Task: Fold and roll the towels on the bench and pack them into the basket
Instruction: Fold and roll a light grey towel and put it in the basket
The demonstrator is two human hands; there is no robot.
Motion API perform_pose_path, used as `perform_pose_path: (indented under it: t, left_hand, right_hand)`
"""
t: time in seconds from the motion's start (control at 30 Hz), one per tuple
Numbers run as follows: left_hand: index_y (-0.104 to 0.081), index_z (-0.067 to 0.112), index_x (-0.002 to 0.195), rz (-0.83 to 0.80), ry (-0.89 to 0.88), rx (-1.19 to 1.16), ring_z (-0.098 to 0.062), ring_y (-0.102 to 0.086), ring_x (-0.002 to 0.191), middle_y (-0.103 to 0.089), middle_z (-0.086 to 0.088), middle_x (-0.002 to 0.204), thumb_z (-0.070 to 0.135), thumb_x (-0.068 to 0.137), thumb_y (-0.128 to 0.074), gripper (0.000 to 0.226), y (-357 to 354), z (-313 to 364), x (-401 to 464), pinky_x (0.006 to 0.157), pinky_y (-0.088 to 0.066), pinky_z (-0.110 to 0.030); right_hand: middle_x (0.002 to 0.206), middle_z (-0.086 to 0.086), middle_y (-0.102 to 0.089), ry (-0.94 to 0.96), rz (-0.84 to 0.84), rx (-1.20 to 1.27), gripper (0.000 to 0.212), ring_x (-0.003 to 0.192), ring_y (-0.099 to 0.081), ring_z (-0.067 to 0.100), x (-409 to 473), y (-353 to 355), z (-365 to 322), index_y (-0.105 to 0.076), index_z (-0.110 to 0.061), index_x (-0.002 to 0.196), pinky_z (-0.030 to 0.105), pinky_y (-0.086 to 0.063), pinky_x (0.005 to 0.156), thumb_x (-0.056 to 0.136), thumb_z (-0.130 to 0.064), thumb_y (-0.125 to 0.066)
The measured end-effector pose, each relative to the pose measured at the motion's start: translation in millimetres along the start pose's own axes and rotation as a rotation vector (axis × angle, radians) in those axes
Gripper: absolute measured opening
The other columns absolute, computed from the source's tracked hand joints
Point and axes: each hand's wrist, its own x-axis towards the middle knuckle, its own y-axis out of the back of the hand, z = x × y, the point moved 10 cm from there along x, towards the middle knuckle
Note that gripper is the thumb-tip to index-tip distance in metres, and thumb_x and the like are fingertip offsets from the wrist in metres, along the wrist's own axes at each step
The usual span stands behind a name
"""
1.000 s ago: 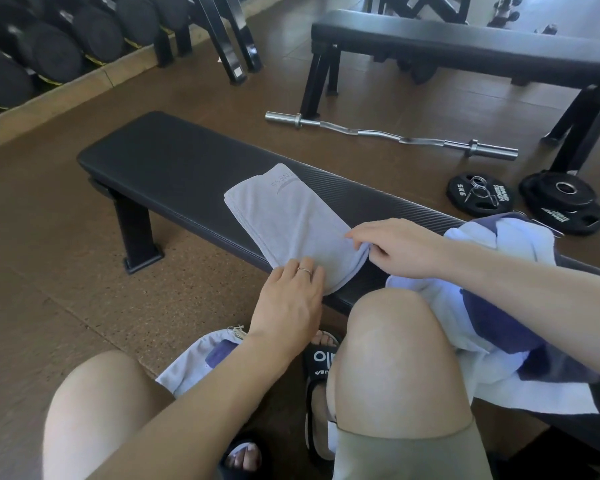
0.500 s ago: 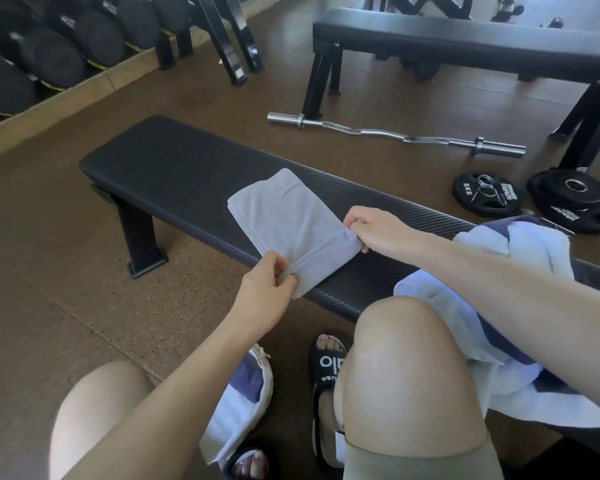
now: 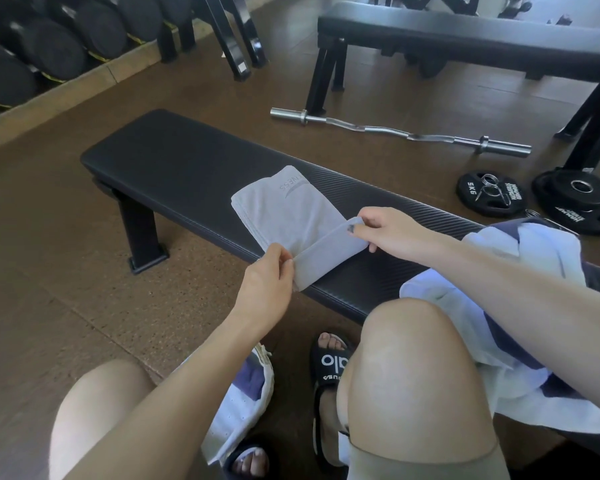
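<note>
Grey towel [image 3: 293,216] folded flat on black bench [image 3: 174,161], near end turned up.
Left hand [image 3: 267,282] and right hand [image 3: 383,230] each pinching a corner of that raised end, fingers curled on cloth.

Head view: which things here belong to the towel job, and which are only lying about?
Job: folded grey cloth towel, pinched by left hand and right hand; black padded bench; white and navy towel pile.

Lying about: silver curl bar; black weight plates; black dumbbells.
</note>
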Motion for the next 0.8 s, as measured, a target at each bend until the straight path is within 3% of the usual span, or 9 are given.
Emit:
perform_pose_path:
  t: [0.13, 0.23, 0.3, 0.37, 0.47, 0.53, 0.6, 0.7, 0.8]
  left_hand:
    - [-0.052, 0.018, 0.105, 0.026, 0.002, 0.033, -0.017, -0.065, 0.078, -0.064, -0.002, 0.091, 0.022, 0.107, -0.042, 0.011, 4, -2, 7, 0.071, -0.060, -0.039]
    - [-0.048, 0.018, 0.106, 0.023, -0.018, 0.092, -0.017, -0.063, 0.074, -0.064, -0.004, 0.090, 0.020, 0.107, -0.040, 0.009, 4, 0, 9, 0.065, -0.057, -0.033]
    - [-0.045, 0.019, 0.105, 0.019, -0.072, 0.158, -0.019, -0.063, 0.072, -0.063, -0.005, 0.088, 0.019, 0.107, -0.037, 0.008, 3, 5, 10, 0.066, -0.057, -0.038]
    - [-0.042, 0.020, 0.104, 0.008, -0.121, 0.273, -0.023, -0.061, 0.071, -0.061, -0.005, 0.085, 0.021, 0.107, -0.035, 0.008, 0, 9, 10, 0.065, -0.055, -0.043]
    - [-0.040, 0.022, 0.108, 0.045, -0.163, 0.552, -0.020, -0.053, 0.070, -0.054, -0.002, 0.088, 0.021, 0.106, -0.040, 0.002, 3, 19, 7, 0.059, -0.045, -0.035]
    - [-0.038, 0.023, 0.117, 0.101, -0.279, 0.769, -0.019, -0.043, 0.077, -0.050, -0.004, 0.099, 0.014, 0.098, -0.054, 0.027, 4, 39, 3, 0.066, -0.039, -0.032]
    - [-0.038, 0.023, 0.118, 0.124, -0.517, 0.847, -0.020, -0.036, 0.081, -0.049, -0.007, 0.107, 0.006, 0.086, -0.061, 0.043, -7, 66, -7, 0.070, -0.035, -0.033]
    - [-0.055, 0.017, 0.105, 0.036, -0.773, 0.815, -0.023, -0.050, 0.081, -0.057, -0.006, 0.103, 0.015, 0.086, -0.057, 0.020, -36, 84, -25, 0.066, -0.037, -0.035]
    - [-0.057, 0.014, 0.101, 0.024, -0.739, 0.793, -0.025, -0.056, 0.080, -0.058, -0.007, 0.098, 0.020, 0.083, -0.064, 0.021, -45, 76, -23, 0.062, -0.044, -0.036]
  right_hand:
    - [0.072, 0.001, -0.052, 0.019, 0.076, -0.058, 0.041, 0.065, -0.052, 0.018, 7, -2, -5, -0.047, -0.003, 0.085, 0.035, -0.037, 0.064, 0.100, -0.041, -0.050]
    - [0.071, 0.002, -0.049, -0.009, 0.115, -0.134, 0.041, 0.064, -0.042, 0.020, 11, -6, -4, -0.041, -0.007, 0.080, 0.037, -0.032, 0.060, 0.102, -0.040, -0.046]
    - [0.071, 0.002, -0.049, -0.027, 0.120, -0.204, 0.037, 0.062, -0.043, 0.021, 11, -11, -4, -0.035, -0.013, 0.077, 0.037, -0.031, 0.057, 0.104, -0.039, -0.041]
    - [0.076, 0.004, -0.051, -0.031, 0.136, -0.313, 0.030, 0.066, -0.048, 0.025, 9, -16, -7, -0.035, -0.014, 0.084, 0.039, -0.037, 0.060, 0.105, -0.035, -0.037]
    - [0.091, 0.008, -0.053, 0.025, 0.202, -0.465, 0.019, 0.077, -0.055, 0.032, 5, -20, -15, -0.039, -0.009, 0.100, 0.045, -0.050, 0.070, 0.106, -0.027, -0.037]
    - [0.095, 0.008, -0.051, 0.071, 0.249, -0.435, 0.018, 0.071, -0.056, 0.034, 3, -20, -18, -0.035, -0.012, 0.100, 0.047, -0.052, 0.068, 0.106, -0.029, -0.039]
    - [0.094, 0.007, -0.050, 0.101, 0.272, -0.407, 0.021, 0.069, -0.055, 0.037, 2, -19, -18, -0.033, -0.013, 0.097, 0.047, -0.050, 0.065, 0.106, -0.032, -0.039]
    - [0.095, 0.006, -0.052, 0.083, 0.276, -0.377, 0.023, 0.076, -0.055, 0.034, 4, -17, -13, -0.036, -0.013, 0.099, 0.046, -0.049, 0.068, 0.104, -0.035, -0.041]
    - [0.101, 0.006, -0.050, 0.083, 0.311, -0.329, 0.022, 0.076, -0.054, 0.032, 4, -8, -14, -0.040, -0.013, 0.106, 0.043, -0.047, 0.067, 0.101, -0.032, -0.050]
